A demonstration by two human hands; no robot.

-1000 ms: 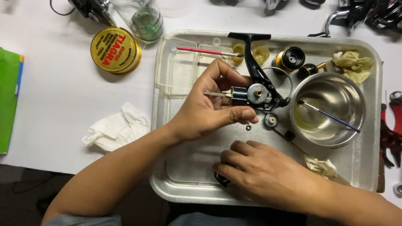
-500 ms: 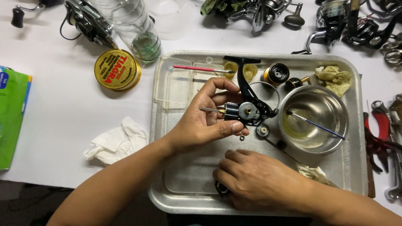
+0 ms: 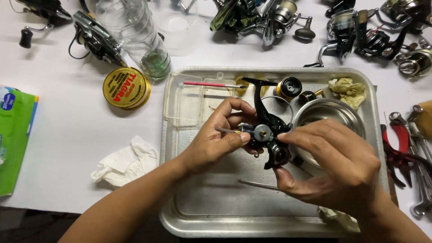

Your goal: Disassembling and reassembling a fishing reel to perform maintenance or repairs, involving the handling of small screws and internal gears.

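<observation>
Both hands' grip, left hand [image 3: 211, 144] and right hand [image 3: 335, 164], closed on black reel body [image 3: 265, 130]; round yellow tin [image 3: 126, 87] upper-left.

Both hands [image 3: 270, 153] on black reel body [image 3: 266, 130]

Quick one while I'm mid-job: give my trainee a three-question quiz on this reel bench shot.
1. True or false: both hands touch the black reel body.
2. What lies loose on the metal tray below the hands: A) thin metal rod B) spoon C) coin?
3. Which side of the tray is the round yellow tin on?

Key: 1 true; 2 A; 3 its left, on the white table, beside the crumpled tissue.
</observation>
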